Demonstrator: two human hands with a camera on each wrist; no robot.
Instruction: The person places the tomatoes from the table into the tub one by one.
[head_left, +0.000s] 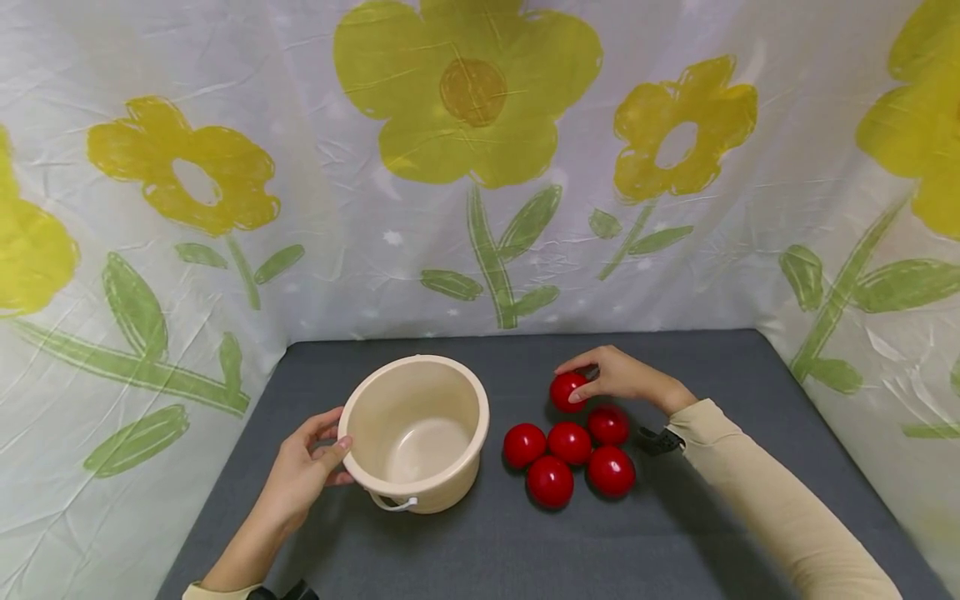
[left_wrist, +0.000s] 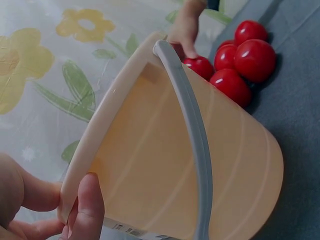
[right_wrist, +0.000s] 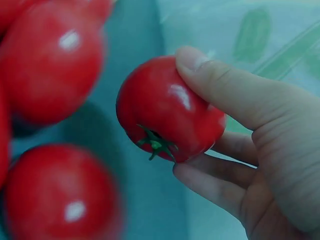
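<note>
A cream bucket with a pale handle stands on the dark table, its inside bare. My left hand pinches the bucket's rim on its left side, thumb on one face and fingers on the other. To the right of the bucket, my right hand grips a red tomato between thumb and fingers. A green stalk shows on that tomato in the right wrist view. Just in front of it several more red tomatoes sit in a close cluster.
A dark grey cloth covers the table. White curtains printed with yellow flowers hang behind it and along both sides. A black strap is on the right wrist.
</note>
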